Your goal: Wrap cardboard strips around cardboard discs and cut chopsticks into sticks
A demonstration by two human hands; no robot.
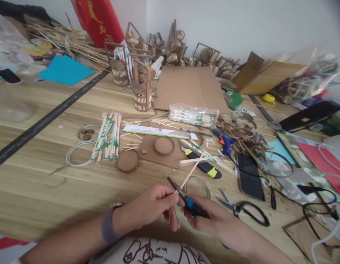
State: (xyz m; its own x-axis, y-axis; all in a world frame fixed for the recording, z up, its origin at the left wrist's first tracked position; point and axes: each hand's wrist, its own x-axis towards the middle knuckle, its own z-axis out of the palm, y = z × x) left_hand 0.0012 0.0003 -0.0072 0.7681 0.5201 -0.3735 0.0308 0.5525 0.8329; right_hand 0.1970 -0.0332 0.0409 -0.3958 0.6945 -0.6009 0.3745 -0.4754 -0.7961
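My left hand (156, 205) pinches the lower end of a thin wooden chopstick (192, 172), which slants up to the right. My right hand (214, 216) is wrapped round pliers (196, 208) with blue and black handles. Their dark pointed jaws lie across the chopstick close to my left fingertips; whether they bite on it I cannot tell. Just beyond the hands are a wire-like ring (197, 179), a black and yellow utility knife (207, 168) and several paper-wrapped chopsticks (192, 160). Two braided brown rings (164, 146) lie further off, one on cardboard.
Black-handled scissors (252, 213) and a phone (249, 176) lie to the right, with a blue glue gun (226, 142) behind. Bagged chopsticks (194, 116) and short cut sticks (131, 135) sit mid-table. Small wooden buckets (142, 97) stand at the back. A roll of tape (79, 154) is left.
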